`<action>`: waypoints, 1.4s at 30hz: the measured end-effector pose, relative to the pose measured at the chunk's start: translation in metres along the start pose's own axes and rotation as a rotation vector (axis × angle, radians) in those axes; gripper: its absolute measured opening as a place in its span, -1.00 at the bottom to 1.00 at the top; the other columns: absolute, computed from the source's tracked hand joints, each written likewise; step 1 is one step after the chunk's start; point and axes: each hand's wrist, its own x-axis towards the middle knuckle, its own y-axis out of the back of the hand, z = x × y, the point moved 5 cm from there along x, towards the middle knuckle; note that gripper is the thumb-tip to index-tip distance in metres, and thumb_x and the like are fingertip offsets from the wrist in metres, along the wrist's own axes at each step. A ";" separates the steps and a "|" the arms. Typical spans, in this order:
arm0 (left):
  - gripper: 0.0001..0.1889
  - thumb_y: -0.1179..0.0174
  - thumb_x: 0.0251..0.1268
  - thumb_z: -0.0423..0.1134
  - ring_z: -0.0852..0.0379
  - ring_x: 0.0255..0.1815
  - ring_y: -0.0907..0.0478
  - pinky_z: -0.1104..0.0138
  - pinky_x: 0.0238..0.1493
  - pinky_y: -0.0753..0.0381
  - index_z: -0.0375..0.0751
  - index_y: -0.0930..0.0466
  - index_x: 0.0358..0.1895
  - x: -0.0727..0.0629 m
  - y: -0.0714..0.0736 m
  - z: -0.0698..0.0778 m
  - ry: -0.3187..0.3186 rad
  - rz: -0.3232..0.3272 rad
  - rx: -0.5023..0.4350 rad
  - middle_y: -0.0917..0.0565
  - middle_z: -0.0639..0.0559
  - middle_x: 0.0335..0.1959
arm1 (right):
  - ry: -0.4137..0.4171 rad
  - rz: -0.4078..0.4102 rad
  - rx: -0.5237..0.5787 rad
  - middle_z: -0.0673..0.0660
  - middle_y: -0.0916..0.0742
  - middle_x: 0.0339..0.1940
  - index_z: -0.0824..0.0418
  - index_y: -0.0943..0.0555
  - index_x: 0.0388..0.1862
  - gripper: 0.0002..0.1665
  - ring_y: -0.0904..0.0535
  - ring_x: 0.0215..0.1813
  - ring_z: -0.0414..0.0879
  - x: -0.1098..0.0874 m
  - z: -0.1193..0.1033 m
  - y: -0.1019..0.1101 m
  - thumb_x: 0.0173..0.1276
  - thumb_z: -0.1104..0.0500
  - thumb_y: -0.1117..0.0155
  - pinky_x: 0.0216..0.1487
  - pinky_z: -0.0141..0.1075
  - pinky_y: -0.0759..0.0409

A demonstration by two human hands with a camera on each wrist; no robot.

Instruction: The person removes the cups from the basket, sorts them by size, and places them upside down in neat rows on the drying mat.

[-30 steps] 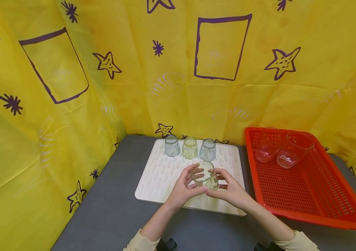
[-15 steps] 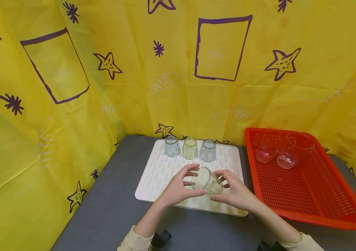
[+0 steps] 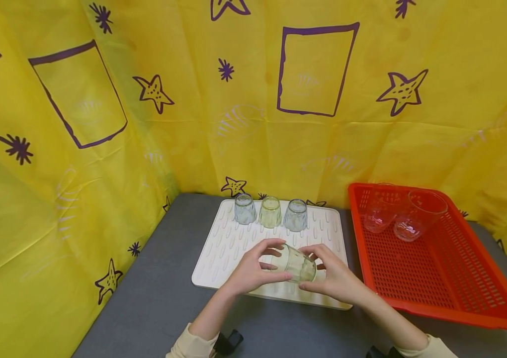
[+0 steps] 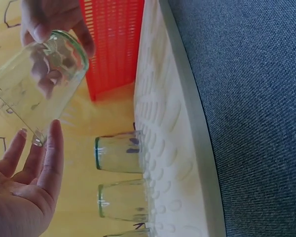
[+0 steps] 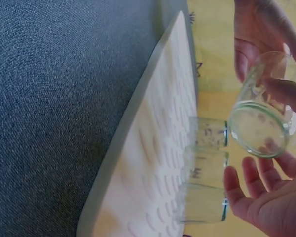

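Observation:
Above a white ribbed drying mat (image 3: 217, 258), both hands hold a pale green clear glass (image 3: 300, 264). It lies tilted on its side, wide mouth towards the left hand and thick base towards the right. My left hand (image 3: 253, 268) grips the mouth end with curled fingers and thumb. The fingers of my right hand (image 3: 331, 273) curl round the base end. In the left wrist view, left fingertips touch the rim of the glass (image 4: 29, 94). In the right wrist view, the base of the glass (image 5: 259, 131) faces the right fingertips.
Along the mat's far edge stand a bluish glass (image 3: 245, 211), a yellow-green glass (image 3: 270, 214) and another bluish glass (image 3: 295, 216), narrow ends up. A red plastic basket (image 3: 499, 278) at the right contains two larger clear glasses (image 3: 414, 219). A yellow patterned cloth (image 3: 253, 149) hangs behind.
The glass has turned from mouth up to lying on its side, its mouth swinging to the left. My left hand has shifted slightly left; both remain above the mat.

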 end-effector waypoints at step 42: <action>-0.34 -0.33 0.22 -0.31 -0.17 0.35 -0.33 0.09 0.29 -0.39 -0.26 -0.28 0.38 -0.006 0.040 -0.023 0.042 0.250 -0.227 -0.41 -0.19 0.32 | -0.406 0.186 0.897 0.26 -0.46 0.21 0.36 -0.11 0.44 -0.21 -0.51 0.09 -0.07 0.013 0.014 -0.017 0.31 0.34 -0.23 0.13 -0.35 -0.52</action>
